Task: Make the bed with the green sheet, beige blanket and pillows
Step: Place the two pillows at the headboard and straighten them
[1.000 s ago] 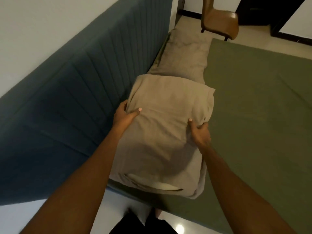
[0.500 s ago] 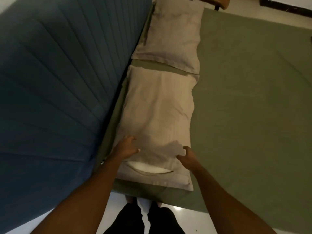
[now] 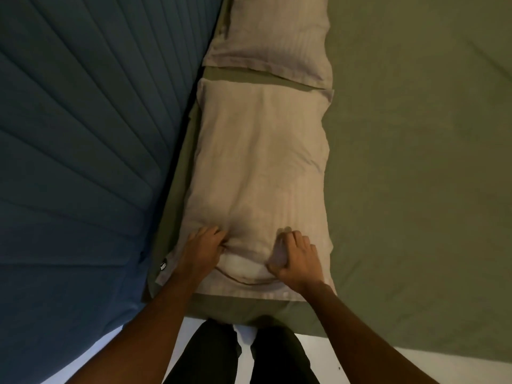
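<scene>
Lowered since a second ago, the near pillow (image 3: 260, 167) now lies flat on the green sheet (image 3: 415, 162) just beside the headboard (image 3: 83, 134). Its long axis runs along the headboard, open end toward the person. The left hand (image 3: 199, 250) and right hand (image 3: 293, 259) grip that end's fabric with curled fingers.

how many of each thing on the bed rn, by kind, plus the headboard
pillows: 2, the near pillow and the far pillow
green sheet: 1
beige blanket: 0 in view
blue headboard: 1
total: 4
</scene>
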